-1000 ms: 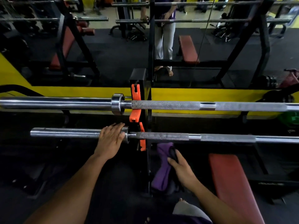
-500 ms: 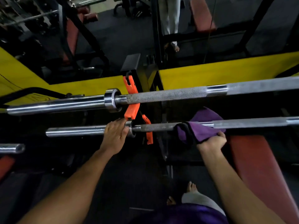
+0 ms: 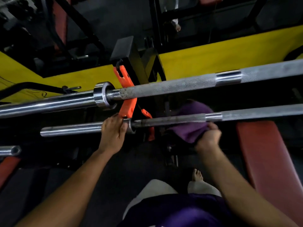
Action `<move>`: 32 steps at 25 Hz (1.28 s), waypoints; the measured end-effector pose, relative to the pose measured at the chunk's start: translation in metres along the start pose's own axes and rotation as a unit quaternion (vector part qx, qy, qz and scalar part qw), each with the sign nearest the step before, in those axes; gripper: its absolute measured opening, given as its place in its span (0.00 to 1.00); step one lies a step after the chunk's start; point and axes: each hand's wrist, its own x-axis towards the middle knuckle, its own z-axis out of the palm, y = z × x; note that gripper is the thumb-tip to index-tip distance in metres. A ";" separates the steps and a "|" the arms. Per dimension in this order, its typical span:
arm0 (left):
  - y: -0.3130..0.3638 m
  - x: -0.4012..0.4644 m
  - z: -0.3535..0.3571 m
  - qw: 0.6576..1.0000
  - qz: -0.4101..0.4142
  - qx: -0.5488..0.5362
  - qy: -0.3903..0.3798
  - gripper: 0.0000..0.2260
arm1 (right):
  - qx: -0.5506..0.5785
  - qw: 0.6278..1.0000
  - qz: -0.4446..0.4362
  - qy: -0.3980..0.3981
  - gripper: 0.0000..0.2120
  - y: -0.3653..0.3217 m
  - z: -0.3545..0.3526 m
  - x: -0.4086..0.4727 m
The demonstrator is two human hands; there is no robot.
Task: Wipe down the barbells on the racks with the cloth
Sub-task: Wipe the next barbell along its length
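Observation:
Two steel barbells lie across orange hooks (image 3: pixel 127 89) on a black rack (image 3: pixel 129 51). The lower barbell (image 3: pixel 172 120) runs across the middle of the view; the upper barbell (image 3: pixel 164 88) is behind and above it. My left hand (image 3: pixel 113 133) grips the lower bar's sleeve just left of its collar. My right hand (image 3: pixel 207 138) holds a purple cloth (image 3: pixel 188 131) wrapped under and behind the lower bar's knurled shaft, to the right of the rack post.
A red padded bench (image 3: pixel 265 158) lies at the right under the bars. Another bar end (image 3: pixel 9 150) pokes in at the left edge. A yellow ledge (image 3: pixel 213 56) runs behind the rack. My bare foot (image 3: pixel 197 175) stands on the dark floor.
My right hand lifted the cloth from below onto the lower bar and now has it around the shaft. The view tilted downward and closer. My left hand stayed on the sleeve.

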 end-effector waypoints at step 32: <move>-0.052 0.020 -0.028 0.954 0.226 0.014 -0.198 0.39 | -0.535 0.721 -0.431 0.093 0.09 0.121 0.021 -0.115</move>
